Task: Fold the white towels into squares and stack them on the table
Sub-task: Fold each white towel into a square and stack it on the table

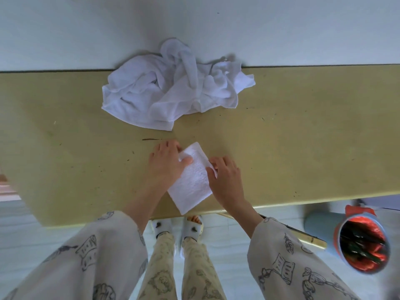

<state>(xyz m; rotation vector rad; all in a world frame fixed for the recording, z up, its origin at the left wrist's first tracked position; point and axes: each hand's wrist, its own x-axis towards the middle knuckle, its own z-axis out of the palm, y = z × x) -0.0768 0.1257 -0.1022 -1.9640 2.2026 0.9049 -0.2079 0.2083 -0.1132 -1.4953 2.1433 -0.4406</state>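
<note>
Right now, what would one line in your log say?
left hand: pressing folded towel | right hand: on its right edge | unfolded towel pile: behind | stack: none yet

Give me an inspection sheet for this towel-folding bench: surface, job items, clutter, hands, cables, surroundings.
Surface: scuffed yellow-green tabletop, dark marks and scratches.
Job's things: one folded white terry towel at the near edge, one corner at the lip; a crumpled heap of unfolded white towels against the far wall. No stack seen yet.
Clutter: nothing seen on the table.
Hands: left hand lies on the folded towel's left side, thumb on top; right hand touches its right edge, fingers at the cloth.
Cables: nothing seen.
Surroundings: pale wall behind; blue bin with red liner on the floor at right; pale tiled floor.
</note>
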